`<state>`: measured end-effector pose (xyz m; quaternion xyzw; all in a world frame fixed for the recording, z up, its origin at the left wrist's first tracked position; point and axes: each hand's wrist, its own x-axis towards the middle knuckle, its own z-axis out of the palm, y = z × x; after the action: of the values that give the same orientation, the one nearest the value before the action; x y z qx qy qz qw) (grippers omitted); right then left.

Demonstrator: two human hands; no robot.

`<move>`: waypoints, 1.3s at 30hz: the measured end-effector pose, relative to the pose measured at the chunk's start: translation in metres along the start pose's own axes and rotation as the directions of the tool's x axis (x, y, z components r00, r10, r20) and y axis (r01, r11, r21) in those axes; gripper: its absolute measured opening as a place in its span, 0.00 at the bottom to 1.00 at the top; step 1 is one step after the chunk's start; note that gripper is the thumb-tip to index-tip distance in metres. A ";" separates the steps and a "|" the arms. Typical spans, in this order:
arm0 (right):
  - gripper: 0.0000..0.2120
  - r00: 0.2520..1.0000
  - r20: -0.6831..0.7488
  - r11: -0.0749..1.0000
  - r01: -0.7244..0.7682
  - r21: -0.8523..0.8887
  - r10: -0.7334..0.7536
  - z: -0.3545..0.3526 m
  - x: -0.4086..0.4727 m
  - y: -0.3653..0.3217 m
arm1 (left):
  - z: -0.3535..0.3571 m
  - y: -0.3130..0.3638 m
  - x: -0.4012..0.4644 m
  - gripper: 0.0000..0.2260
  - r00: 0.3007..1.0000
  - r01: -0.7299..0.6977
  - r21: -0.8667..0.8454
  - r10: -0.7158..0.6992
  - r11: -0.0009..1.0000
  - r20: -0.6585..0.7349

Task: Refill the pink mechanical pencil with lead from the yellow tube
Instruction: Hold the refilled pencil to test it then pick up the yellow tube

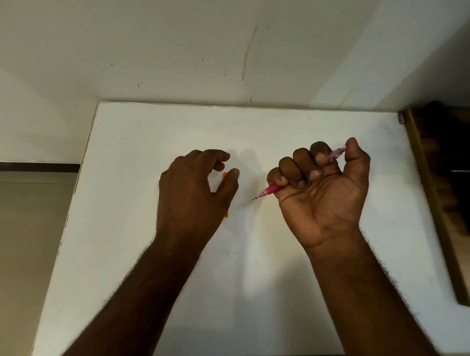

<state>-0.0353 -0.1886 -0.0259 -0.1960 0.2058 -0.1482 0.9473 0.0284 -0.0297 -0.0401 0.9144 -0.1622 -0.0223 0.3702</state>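
My right hand (322, 190) is closed in a fist around the pink mechanical pencil (269, 189). Its metal tip points down-left toward the table, and its translucent top end sticks out between forefinger and thumb. My left hand (191, 190) hovers palm down over the yellow tube (224, 175), fingers curled but apart. The tube lies on the white table (258, 270) under the thumb. Only an orange end near the thumb tip and a sliver lower down are visible. Whether the thumb touches the tube cannot be told.
The white table meets a white wall at the back. Its left edge drops to a beige floor. A brown wooden frame (431, 197) with a dark gap runs along the right side.
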 end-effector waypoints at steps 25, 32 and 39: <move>0.21 0.999 0.020 0.992 0.041 0.120 -0.044 -0.008 -0.001 -0.003 | -0.005 0.002 0.003 0.29 0.996 -0.045 -0.025 0.047 0.999 0.077; 0.22 0.999 -0.001 0.990 0.053 0.129 -0.053 -0.009 0.000 -0.004 | -0.005 0.003 0.002 0.29 0.996 -0.048 -0.032 0.051 0.998 0.075; 0.22 0.998 0.001 0.992 0.060 0.111 -0.060 -0.008 0.000 -0.004 | -0.004 0.004 0.002 0.29 0.996 -0.050 -0.019 0.051 0.999 0.071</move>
<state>-0.0401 -0.1946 -0.0307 -0.1497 0.1894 -0.1872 0.9522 0.0303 -0.0303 -0.0345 0.9055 -0.1980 -0.0469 0.3723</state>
